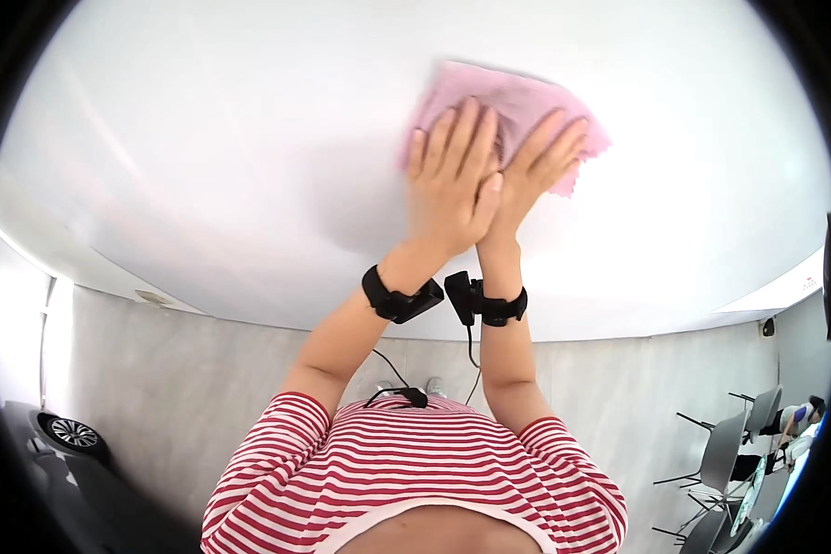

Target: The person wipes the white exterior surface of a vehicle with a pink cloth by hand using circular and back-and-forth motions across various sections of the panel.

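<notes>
A pink cloth [526, 97] with zigzag-cut edges lies spread against a broad smooth white surface [235, 111], which looks like a wall. My left hand [450, 183] presses flat on the cloth's left part, fingers stretched out. Beside it, my right hand [533, 159] presses on the right part of the cloth, fingers pointing up and to the right. The left thumb lies over the base of the right hand and hides part of it. Creases run through the cloth between the two hands.
Black straps with small devices [405, 298] circle both wrists, and thin cables [471, 346] hang from them. Grey floor [201, 388] stretches below. Grey chairs [724, 450] and a person [796, 422] are at the right. A car wheel [73, 433] shows at lower left.
</notes>
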A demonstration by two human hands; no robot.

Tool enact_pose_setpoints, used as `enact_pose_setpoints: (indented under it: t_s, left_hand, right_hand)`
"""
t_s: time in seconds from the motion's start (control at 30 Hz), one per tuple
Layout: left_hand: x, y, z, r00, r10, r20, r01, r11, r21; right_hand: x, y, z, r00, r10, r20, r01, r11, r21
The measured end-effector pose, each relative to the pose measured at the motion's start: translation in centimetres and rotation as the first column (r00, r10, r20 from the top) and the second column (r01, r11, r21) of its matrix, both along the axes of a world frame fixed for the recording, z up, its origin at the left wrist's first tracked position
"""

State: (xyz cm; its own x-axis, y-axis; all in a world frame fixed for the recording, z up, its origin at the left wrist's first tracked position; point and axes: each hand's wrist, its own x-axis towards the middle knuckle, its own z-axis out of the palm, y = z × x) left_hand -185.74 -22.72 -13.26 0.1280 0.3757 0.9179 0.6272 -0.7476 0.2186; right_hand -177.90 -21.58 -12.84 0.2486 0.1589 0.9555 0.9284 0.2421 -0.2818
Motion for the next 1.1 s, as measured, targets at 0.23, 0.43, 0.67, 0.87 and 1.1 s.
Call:
enact_pose_setpoints:
  t_s: [0.23, 0.43, 0.67, 0.87, 1.1]
  left_hand:
    - [-1.8, 3.3, -5.0, 0.992, 0.119, 0.038, -0.116, 0.991, -0.068]
    - [-1.2, -0.1, -16.9, 0.953, 0.03, -0.302, -0.1, 0.97, -0.221]
    - [0.1, -1.1, -11.7, 0.948, -0.006, -0.318, -0.094, 0.951, -0.295]
    - [5.0, 1.5, -6.5, 0.995, 0.092, -0.035, -0.09, 0.994, 0.056]
    - [11.5, 2.0, -16.3, 0.955, -0.243, -0.171, 0.272, 0.945, 0.181]
  right_hand:
    - [0.5, 2.5, -3.6, 0.942, 0.148, 0.301, -0.078, 0.97, -0.232]
    - [4.8, -0.4, -16.8, 0.941, 0.107, 0.322, -0.045, 0.98, -0.194]
    - [10.2, -0.2, -10.7, 0.891, 0.212, 0.402, -0.102, 0.955, -0.278]
    - [15.0, 0.5, -5.2, 0.853, 0.203, 0.482, -0.1, 0.968, -0.231]
    - [17.1, -2.6, -18.0, 0.962, 0.161, 0.221, -0.088, 0.947, -0.308]
